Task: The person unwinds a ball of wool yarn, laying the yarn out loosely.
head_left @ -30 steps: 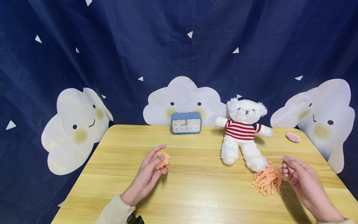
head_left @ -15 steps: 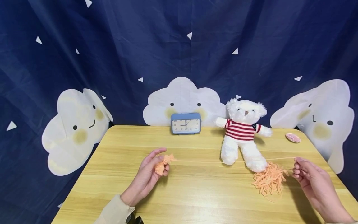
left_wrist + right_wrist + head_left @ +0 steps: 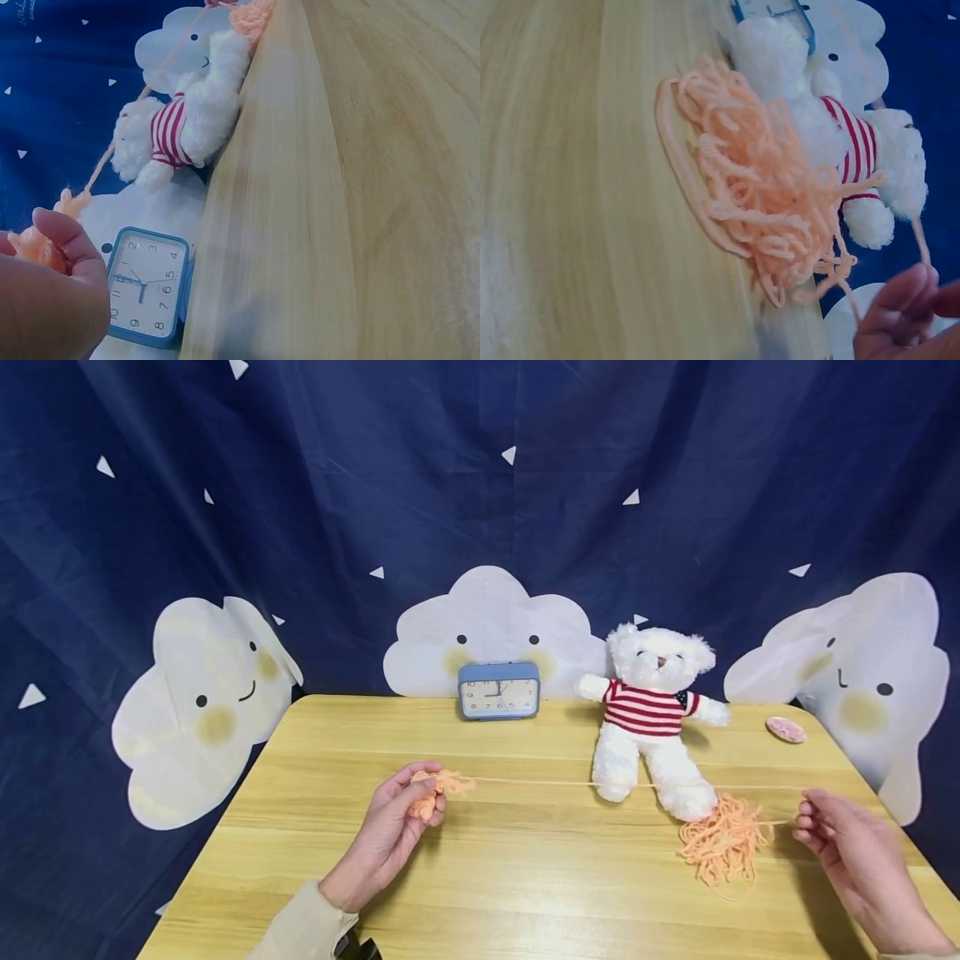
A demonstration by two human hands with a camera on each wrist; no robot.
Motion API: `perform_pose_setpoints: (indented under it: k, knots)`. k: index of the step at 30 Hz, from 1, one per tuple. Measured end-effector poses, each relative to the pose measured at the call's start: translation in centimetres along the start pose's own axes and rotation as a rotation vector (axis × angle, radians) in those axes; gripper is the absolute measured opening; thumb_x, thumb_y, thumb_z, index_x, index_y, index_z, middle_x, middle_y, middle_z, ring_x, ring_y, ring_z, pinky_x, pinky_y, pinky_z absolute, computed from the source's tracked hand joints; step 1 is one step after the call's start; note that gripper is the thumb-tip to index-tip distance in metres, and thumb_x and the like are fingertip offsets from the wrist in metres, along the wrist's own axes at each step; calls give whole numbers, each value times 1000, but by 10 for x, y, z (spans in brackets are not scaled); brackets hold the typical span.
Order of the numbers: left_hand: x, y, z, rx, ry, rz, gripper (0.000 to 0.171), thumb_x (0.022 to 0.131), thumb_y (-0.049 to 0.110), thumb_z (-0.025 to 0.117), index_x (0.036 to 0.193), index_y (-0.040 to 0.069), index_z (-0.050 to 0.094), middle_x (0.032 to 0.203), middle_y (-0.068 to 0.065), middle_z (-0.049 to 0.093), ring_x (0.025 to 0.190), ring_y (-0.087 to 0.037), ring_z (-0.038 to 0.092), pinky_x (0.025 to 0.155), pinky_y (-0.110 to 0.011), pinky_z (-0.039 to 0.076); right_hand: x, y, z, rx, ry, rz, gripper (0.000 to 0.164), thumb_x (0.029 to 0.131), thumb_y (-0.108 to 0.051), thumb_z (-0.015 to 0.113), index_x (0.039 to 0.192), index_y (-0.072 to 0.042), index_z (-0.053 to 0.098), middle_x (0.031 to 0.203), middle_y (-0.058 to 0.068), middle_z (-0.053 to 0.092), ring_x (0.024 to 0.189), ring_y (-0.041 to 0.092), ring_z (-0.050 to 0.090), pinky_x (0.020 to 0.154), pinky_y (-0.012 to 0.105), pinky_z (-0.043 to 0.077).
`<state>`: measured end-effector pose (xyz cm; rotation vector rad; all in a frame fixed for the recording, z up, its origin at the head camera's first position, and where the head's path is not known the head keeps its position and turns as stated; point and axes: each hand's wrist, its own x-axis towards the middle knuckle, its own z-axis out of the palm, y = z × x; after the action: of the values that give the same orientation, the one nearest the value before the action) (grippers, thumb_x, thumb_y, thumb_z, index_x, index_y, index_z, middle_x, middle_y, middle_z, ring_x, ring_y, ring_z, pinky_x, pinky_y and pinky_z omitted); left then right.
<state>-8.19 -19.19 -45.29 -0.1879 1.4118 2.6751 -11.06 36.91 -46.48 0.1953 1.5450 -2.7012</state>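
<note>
A small bunch of crinkled orange yarn is pinched between the thumb and fingers of my left hand, over the left half of the table. From it one strand of yarn runs taut across to my right hand, whose thumb and fingers pinch it. Just left of the right hand lies a loose orange yarn heap, with a strand rising from it to the same hand. In the right wrist view the heap shows many tangled loops. The strand passes in front of the legs of a white teddy bear in a striped sweater.
A blue alarm clock stands at the back of the wooden table. A small pink oval item lies near the far right corner. Behind hangs a dark blue curtain with cloud faces.
My right hand has moved right, drawing the strand out longer. The bunch in my left hand has become looser, and its raised forefinger has come down onto it.
</note>
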Motion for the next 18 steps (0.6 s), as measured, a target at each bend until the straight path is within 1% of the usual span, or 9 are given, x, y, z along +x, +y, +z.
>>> perform_pose_setpoints:
  k: [5,7,10,14,15,18]
  knots:
    - [-1,1,1,-21,5,30,19,106,-5,55,124,-6,59,119,-19,56,80,-19,62,62,-20,52,2,2,-5,-208,-54,99,40,116,-1,43,98,-8,78,91,2,72,81,9,69,69,21,60]
    - [-1,1,2,-30,-1,32,17,106,-5,54,122,-4,60,119,-19,56,81,-20,63,64,-20,53,4,1,-5,-276,-73,146,38,116,-2,45,99,-10,78,94,1,74,82,8,70,69,20,60]
    - [-2,1,3,-30,-14,31,18,106,-5,53,122,-2,62,121,-20,56,82,-20,63,64,-20,53,6,0,-3,-354,-103,188,38,116,0,46,102,-13,79,99,-1,76,84,7,71,69,19,59]
    - [-2,1,5,-34,-35,26,19,107,-6,52,121,0,64,124,-20,54,83,-20,64,64,-20,53,5,1,3,-452,-127,196,46,116,-2,44,103,-21,83,104,-9,77,87,6,73,68,17,57]
    - [-2,1,6,-35,-41,25,18,108,-5,53,121,0,64,124,-20,54,84,-20,64,64,-20,53,4,1,5,-470,-122,196,47,117,-3,43,103,-23,84,105,-11,77,87,5,73,68,17,57]
    - [-2,0,7,-39,-52,24,14,109,-2,57,120,1,66,121,-18,56,84,-18,64,64,-19,53,0,2,13,-508,-94,173,49,118,-8,44,100,-28,85,101,-11,78,87,4,73,69,16,56]
